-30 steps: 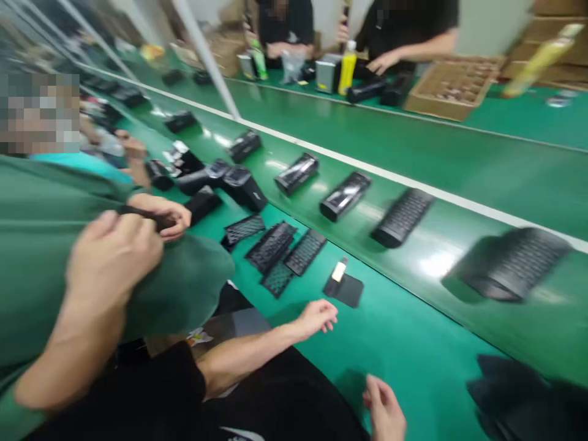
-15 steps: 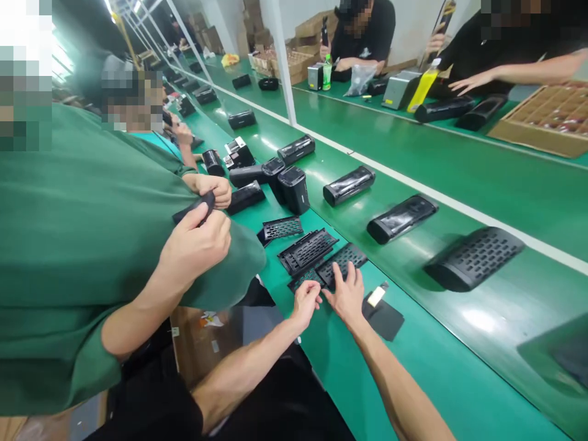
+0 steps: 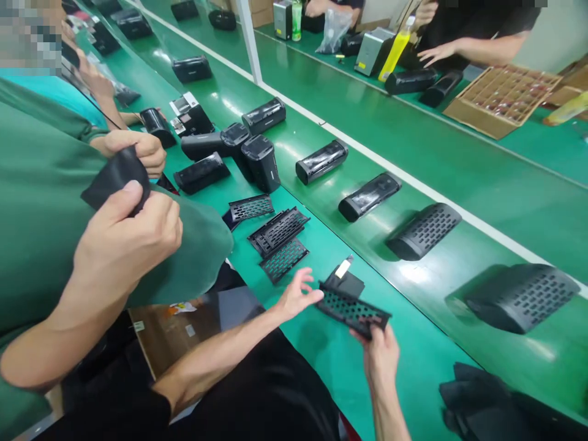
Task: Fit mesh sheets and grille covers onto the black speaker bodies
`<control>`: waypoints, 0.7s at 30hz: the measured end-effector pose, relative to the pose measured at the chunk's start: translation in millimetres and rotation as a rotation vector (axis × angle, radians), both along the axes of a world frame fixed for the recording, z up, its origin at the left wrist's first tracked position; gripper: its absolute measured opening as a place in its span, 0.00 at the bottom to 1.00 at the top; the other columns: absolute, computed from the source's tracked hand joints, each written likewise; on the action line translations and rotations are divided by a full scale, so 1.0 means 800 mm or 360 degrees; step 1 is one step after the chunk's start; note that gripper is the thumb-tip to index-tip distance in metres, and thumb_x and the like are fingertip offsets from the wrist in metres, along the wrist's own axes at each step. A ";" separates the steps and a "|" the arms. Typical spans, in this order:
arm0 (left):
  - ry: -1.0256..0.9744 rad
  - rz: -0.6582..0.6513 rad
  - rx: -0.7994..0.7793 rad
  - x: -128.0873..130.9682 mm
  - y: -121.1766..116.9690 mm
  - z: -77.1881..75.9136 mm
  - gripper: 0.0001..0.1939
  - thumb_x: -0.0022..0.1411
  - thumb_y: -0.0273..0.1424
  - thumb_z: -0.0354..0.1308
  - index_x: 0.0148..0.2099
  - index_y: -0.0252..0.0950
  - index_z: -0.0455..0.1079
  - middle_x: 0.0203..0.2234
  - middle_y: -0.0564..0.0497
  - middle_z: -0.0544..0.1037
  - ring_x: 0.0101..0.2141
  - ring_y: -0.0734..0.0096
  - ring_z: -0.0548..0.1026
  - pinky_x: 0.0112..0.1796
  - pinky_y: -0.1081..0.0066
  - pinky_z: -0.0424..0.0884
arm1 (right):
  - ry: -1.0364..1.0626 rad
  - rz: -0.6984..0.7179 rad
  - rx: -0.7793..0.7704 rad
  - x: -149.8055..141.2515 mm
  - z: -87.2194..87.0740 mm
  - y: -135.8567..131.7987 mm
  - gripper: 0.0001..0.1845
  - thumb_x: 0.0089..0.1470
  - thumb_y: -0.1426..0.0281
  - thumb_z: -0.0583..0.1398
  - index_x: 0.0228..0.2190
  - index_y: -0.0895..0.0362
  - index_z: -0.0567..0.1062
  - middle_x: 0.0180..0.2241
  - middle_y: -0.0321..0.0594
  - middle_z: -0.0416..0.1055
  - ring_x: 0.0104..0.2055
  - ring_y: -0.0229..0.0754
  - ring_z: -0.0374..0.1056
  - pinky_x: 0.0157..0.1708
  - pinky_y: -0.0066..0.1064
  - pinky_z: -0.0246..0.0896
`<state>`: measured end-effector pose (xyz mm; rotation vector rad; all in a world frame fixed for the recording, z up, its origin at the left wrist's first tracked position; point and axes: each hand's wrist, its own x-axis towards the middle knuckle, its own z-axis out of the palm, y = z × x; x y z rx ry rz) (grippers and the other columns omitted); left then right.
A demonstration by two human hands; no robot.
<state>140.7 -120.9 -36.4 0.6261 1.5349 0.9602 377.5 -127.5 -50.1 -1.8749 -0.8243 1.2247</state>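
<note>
My right hand (image 3: pixel 382 355) grips the right end of a black perforated grille panel (image 3: pixel 351 307), raised above the green table. Beside the panel's left end is my left hand (image 3: pixel 296 297), open with fingers apart; whether its thumb touches the panel I cannot tell. Behind the panel lie thin black sheets (image 3: pixel 354 285), partly hidden by it, with a pale piece (image 3: pixel 343 268) on top. Farther left are more perforated panels: a single one (image 3: pixel 283 260), a small stack (image 3: pixel 280 230) and another one (image 3: pixel 252 208).
Black speakers stand in a row along the green line, including a grille-faced one (image 3: pixel 425 229) and a larger one (image 3: pixel 523 300). Several more (image 3: pixel 260 162) cluster at the left. A co-worker in a green shirt (image 3: pixel 184 245) sits close by, holding black material (image 3: pixel 119 177). Dark sheets (image 3: pixel 482 398) lie lower right.
My right hand has taken a panel from the pile and brought it nearer and to the right. My left hand has opened its fingers. The view has shifted right and down.
</note>
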 end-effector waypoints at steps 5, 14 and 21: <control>0.0041 -0.0456 -0.0323 0.039 -0.014 -0.017 0.08 0.48 0.22 0.69 0.29 0.40 0.77 0.22 0.58 0.74 0.41 0.57 0.80 0.43 0.67 0.70 | -0.0293 -0.0191 -0.0319 0.051 -0.007 -0.095 0.24 0.34 0.44 0.65 0.28 0.46 0.71 0.25 0.40 0.73 0.31 0.62 0.76 0.29 0.54 0.75; 0.0933 -0.0509 0.0062 0.077 0.122 -0.034 0.20 0.59 0.37 0.71 0.30 0.39 0.61 0.26 0.55 0.68 0.46 0.55 0.78 0.48 0.67 0.64 | -0.0913 0.0463 -0.0225 -0.009 -0.044 0.071 0.24 0.51 0.45 0.60 0.38 0.51 0.75 0.40 0.48 0.78 0.43 0.58 0.75 0.45 0.49 0.69; 0.0956 -0.0397 0.0037 0.033 0.157 -0.047 0.20 0.60 0.31 0.66 0.27 0.40 0.55 0.20 0.62 0.48 0.44 0.54 0.76 0.51 0.62 0.61 | -0.0936 0.0583 -0.0446 -0.005 -0.067 0.072 0.16 0.62 0.57 0.55 0.40 0.53 0.77 0.36 0.45 0.78 0.39 0.53 0.74 0.39 0.41 0.64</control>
